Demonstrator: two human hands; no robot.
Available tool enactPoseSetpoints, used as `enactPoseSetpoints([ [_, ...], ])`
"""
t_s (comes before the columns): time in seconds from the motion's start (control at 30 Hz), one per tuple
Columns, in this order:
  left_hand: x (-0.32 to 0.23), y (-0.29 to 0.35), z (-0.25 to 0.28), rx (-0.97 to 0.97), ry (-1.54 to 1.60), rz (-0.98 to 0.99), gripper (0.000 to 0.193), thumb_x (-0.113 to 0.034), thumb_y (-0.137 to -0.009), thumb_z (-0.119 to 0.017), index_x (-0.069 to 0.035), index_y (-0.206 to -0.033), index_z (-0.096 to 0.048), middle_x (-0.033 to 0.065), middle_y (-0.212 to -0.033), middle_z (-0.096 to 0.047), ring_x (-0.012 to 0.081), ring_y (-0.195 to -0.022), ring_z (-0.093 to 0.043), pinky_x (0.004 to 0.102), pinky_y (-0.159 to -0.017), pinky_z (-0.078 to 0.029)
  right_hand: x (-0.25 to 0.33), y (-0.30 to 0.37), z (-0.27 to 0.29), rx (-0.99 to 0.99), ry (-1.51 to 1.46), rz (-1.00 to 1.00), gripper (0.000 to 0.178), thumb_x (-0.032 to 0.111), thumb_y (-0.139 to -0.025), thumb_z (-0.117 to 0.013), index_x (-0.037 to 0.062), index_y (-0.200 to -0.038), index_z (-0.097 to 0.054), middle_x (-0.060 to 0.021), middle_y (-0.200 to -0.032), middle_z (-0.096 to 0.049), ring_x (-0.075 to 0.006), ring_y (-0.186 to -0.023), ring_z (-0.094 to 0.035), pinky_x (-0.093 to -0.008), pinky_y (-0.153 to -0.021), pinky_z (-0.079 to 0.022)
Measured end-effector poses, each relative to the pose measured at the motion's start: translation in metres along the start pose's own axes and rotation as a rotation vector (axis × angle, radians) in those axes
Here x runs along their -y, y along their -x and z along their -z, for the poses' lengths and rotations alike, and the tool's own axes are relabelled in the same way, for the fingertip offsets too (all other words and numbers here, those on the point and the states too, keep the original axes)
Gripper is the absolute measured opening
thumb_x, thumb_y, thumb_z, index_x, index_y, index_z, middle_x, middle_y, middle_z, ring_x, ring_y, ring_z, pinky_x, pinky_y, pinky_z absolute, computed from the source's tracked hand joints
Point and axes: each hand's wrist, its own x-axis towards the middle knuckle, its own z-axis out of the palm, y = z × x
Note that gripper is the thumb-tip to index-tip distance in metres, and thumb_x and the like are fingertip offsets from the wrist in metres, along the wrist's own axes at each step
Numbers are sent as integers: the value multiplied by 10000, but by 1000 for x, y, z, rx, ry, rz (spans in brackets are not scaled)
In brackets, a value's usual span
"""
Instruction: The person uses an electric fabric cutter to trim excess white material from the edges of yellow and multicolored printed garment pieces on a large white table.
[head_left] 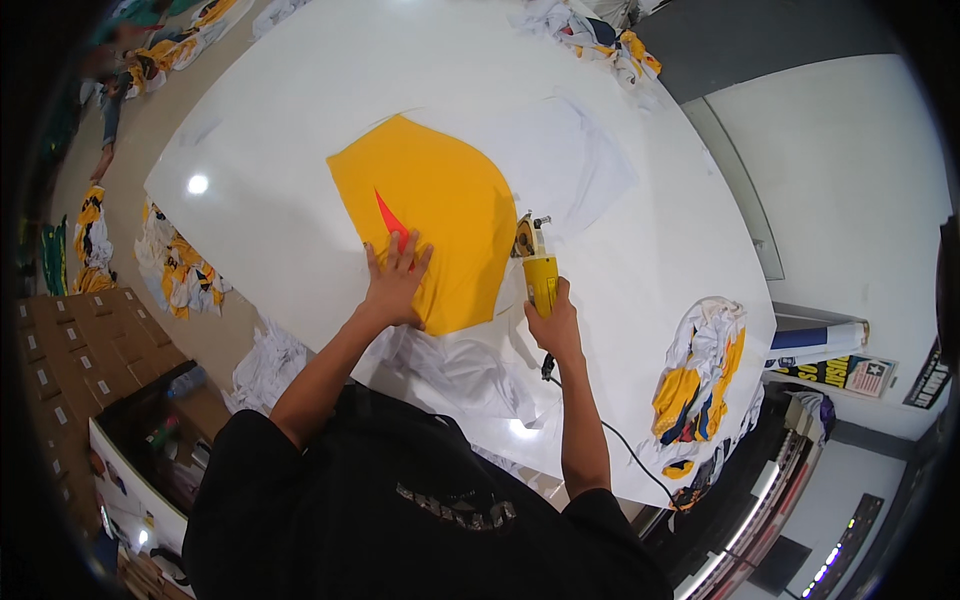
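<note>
A yellow fabric piece point(450, 190) with a curved right edge and a red pointed mark lies flat on the white table point(270, 120). Across its lower left part my left hand point(396, 285) is spread flat, fingers apart, covering some of the red mark. In my right hand point(555, 325) is a yellow electric rotary cutter point(540, 280), gripped by its body. The cutter's round blade head sits right at the fabric's right edge. A black cord trails from its rear end toward the lower right.
White fabric point(450, 370) bunches at the table's near edge. Mixed scraps point(700, 375) are heaped at the right, with another heap point(600, 40) at the far edge. A pale fabric piece point(590, 165) lies beyond the cutter. Cardboard boxes point(85, 370) stand on the left.
</note>
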Motion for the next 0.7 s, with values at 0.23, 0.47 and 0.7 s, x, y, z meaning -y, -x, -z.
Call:
enactPoseSetpoints([
  [0.23,2,0,-3,-20,33,-9,1489,-560,-509,-992,-189,-1710,-195,184,-1783,-33,460,-1634,21,832,-1178,12,4,-24,5,-24,44,54,639,230,-919,-685,-2,-1418,-359,-404,-1140,-676,-585,-1055,-664,-582,-899,-557],
  [0.47,2,3,-4,-53,50,-21,1490,-547,-497,-997,-175,-1706,-209,190,-1777,-62,459,-1634,6,829,-1180,9,5,-55,14,-4,63,116,652,237,-915,-695,8,-1424,-360,-392,-1146,-683,-567,-1067,-672,-573,-904,-558],
  [0.7,3,4,-5,-61,63,-23,1484,-546,-493,-998,-169,-1702,-223,193,-1777,-61,452,-1635,16,808,-1194,18,14,-90,32,81,95,119,698,231,-903,-724,16,-1452,-350,-376,-1142,-692,-544,-1076,-685,-555,-908,-564],
])
